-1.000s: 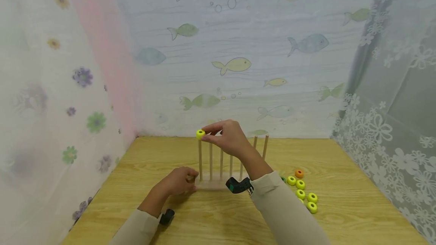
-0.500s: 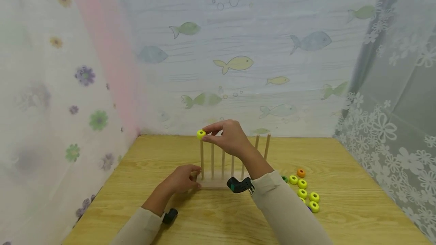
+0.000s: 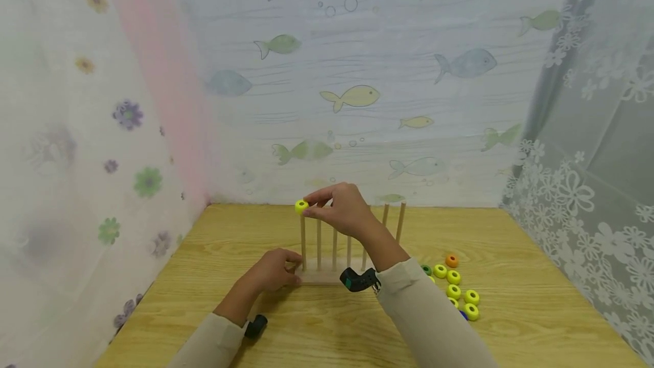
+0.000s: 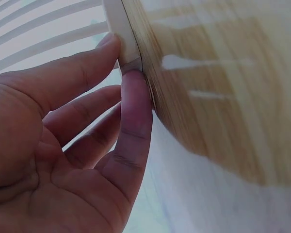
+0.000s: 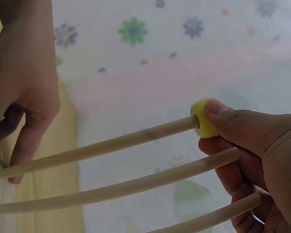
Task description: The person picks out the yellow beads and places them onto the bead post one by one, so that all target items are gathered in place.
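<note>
My right hand pinches a yellow bead between thumb and fingers at the top of the leftmost peg. In the right wrist view, the peg's tip sits in the hole of the bead. Low on the left, my left hand grips the left end of the pale wooden stand's base. Its thumb and a finger touch the base end in the left wrist view. Several upright pegs stand in a row; my right hand and wrist hide parts of them.
Right of the stand, several yellow beads lie loose on the wood-grain table. Among them are an orange bead, a green bead and a partly hidden blue one. Patterned curtains surround the table.
The yellow bead and my right hand have lowered slightly onto the peg's tip over the last half second. My left hand stays at the base end.
</note>
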